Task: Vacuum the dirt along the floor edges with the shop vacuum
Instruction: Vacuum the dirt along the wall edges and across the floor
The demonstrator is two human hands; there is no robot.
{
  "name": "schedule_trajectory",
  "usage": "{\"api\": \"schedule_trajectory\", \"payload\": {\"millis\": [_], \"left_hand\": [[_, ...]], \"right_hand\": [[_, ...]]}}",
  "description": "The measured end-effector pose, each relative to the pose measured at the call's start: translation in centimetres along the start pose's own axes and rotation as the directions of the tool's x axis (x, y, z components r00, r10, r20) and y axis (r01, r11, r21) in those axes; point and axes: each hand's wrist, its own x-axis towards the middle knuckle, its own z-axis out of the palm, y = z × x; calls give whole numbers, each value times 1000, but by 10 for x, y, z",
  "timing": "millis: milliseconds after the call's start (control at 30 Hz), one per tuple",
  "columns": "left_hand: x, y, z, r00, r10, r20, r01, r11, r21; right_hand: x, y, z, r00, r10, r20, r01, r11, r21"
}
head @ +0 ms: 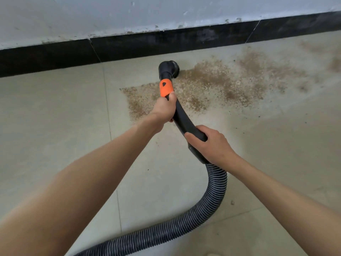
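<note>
A black vacuum wand with an orange collar ends in a round brush nozzle that rests on the floor near the black baseboard. Brown dirt is spread over the pale tiles to the right of and below the nozzle. My left hand grips the wand just under the orange collar. My right hand grips the wand's lower end where the ribbed grey hose joins it. The hose curves down and off to the bottom left.
A white wall with chipped paint rises above the baseboard. Thinner dirt patches lie further right along the edge. Pale floor tiles with grout lines stretch left of the dirt.
</note>
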Motion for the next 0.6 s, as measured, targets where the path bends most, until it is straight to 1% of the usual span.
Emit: {"api": "schedule_trajectory", "payload": {"millis": [100,167,300,433,600], "left_hand": [[5,16,29,998,20,67,-24,998,60],[8,25,41,996,20,92,-26,998,64],[11,26,42,993,21,115,-27,998,51],[10,17,21,997,23,69,-26,999,46],[8,3,-26,999,-7,-47,8,1000,13]], "right_hand": [[0,16,-17,997,39,-73,-38,999,19],[2,22,-23,993,52,-107,-47,998,48],[5,23,-20,994,46,-103,-37,996,87],[6,13,-5,998,12,-62,-6,994,105],[14,-19,21,998,-49,27,46,994,101]]}}
